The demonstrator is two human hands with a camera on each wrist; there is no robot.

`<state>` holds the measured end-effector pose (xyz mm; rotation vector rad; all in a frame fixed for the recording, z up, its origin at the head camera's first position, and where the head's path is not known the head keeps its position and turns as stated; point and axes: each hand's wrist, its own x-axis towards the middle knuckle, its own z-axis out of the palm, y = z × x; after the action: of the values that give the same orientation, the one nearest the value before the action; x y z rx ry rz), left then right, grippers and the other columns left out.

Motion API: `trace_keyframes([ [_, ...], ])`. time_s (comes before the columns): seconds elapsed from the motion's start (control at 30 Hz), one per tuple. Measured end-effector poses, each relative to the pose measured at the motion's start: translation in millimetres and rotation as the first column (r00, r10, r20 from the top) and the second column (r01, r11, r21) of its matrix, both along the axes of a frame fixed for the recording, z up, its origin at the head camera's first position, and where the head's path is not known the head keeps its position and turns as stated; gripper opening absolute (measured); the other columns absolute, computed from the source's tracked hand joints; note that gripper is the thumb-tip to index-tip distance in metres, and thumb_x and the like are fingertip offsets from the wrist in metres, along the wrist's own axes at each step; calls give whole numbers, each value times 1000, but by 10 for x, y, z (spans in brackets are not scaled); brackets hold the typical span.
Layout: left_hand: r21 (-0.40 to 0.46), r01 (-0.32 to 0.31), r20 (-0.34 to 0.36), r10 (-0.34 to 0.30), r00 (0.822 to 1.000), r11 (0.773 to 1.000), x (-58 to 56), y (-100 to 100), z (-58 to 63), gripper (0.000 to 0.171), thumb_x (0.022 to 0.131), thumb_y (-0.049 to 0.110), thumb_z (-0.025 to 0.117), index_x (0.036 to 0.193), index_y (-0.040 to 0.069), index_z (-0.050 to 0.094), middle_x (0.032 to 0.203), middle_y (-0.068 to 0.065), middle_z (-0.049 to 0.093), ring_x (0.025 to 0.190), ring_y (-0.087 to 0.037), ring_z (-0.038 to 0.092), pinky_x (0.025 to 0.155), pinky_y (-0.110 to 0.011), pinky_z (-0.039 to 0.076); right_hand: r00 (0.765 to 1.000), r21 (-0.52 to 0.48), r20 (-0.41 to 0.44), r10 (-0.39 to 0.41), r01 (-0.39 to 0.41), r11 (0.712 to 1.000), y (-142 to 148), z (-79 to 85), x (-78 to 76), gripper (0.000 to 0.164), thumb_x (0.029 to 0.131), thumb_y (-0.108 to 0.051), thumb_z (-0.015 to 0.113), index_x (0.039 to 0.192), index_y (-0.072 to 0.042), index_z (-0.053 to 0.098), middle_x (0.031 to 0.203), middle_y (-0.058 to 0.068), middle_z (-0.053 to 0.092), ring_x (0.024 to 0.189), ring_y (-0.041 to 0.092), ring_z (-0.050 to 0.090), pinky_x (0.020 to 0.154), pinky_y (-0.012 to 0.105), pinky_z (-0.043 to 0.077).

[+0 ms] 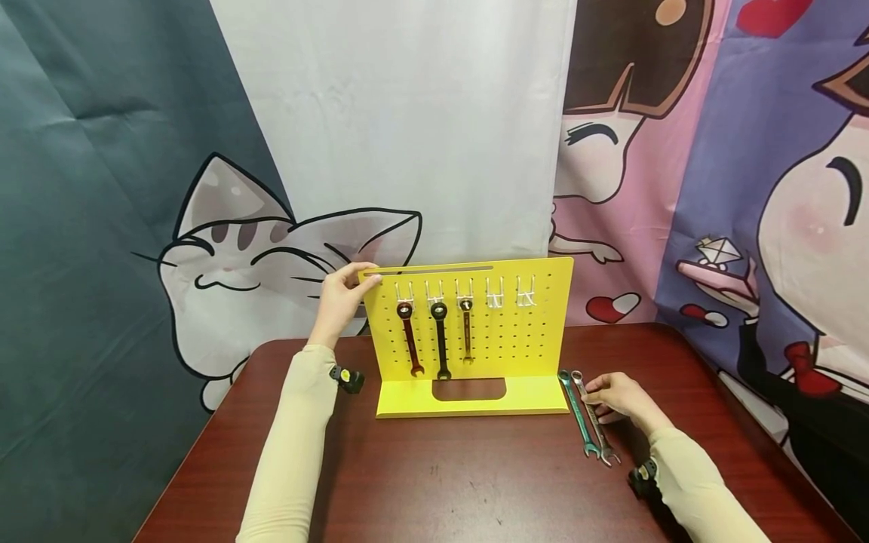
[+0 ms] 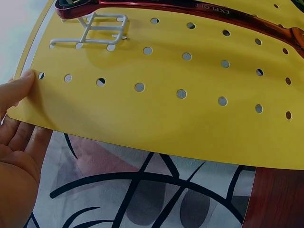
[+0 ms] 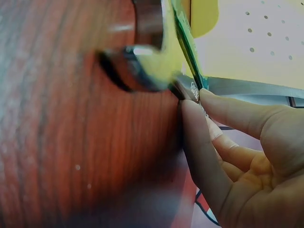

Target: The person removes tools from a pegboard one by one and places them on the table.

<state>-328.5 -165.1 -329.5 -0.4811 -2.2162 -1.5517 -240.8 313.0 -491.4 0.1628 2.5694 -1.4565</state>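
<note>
My left hand (image 1: 342, 298) grips the upper left corner of a yellow pegboard stand (image 1: 400, 398), thumb in front and fingers behind. Three wrenches hang on its white hooks: a red one (image 1: 411, 339), a black one (image 1: 441, 343) and a smaller silver one (image 1: 467, 332). At the board's right, my right hand (image 1: 624, 400) pinches a silver combination wrench (image 1: 597, 430) between thumb and fingers. Its open end (image 3: 142, 78) looms blurred in the right wrist view. Close beside it lies a green combination wrench (image 1: 577, 413).
Two white double hooks (image 1: 495, 296) on the right of the board carry no wrench. The stand rests on a dark red wooden table (image 1: 434, 483). A printed cartoon curtain (image 1: 407, 136) hangs behind the table.
</note>
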Motion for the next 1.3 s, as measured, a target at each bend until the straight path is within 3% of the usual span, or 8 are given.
trace_keyframes([
  [0.5, 2, 2, 1, -2, 1000, 1000, -5, -2, -7, 25, 94, 13, 74, 114, -1, 72, 98, -25, 70, 84, -45, 60, 65, -21, 45, 1000, 34, -14, -3, 3, 999, -14, 10, -14, 27, 89, -5, 72, 106, 14, 62, 81, 11, 63, 67, 21, 63, 60, 38, 59],
  [0.8, 0, 5, 11, -5, 1000, 1000, -17, -11, -12, 25, 94, 15, 74, 115, 0, 72, 98, -23, 70, 83, -41, 60, 65, -22, 45, 993, 136, -114, 9, 7, 991, -40, 40, -58, 24, 87, -6, 74, 104, 10, 66, 82, 10, 67, 67, 21, 63, 62, 34, 57],
  [1.13, -9, 4, 15, -4, 1000, 1000, -26, -6, -4, 24, 94, 13, 74, 115, 0, 72, 98, -23, 71, 87, -42, 64, 68, -24, 49, 958, 228, -269, 98, -35, 973, -182, 282, -146, 35, 94, -21, 72, 120, 3, 68, 103, 15, 73, 87, 28, 68, 74, 38, 54],
  [1.3, -2, 1, 22, -1, 1000, 1000, -192, -60, -150, 27, 95, 17, 74, 117, 2, 72, 99, -23, 71, 86, -41, 63, 67, -23, 47, 934, 250, -334, 128, -43, 967, -355, 401, -218, 32, 94, -22, 73, 118, -1, 72, 109, 15, 73, 91, 26, 68, 78, 40, 52],
])
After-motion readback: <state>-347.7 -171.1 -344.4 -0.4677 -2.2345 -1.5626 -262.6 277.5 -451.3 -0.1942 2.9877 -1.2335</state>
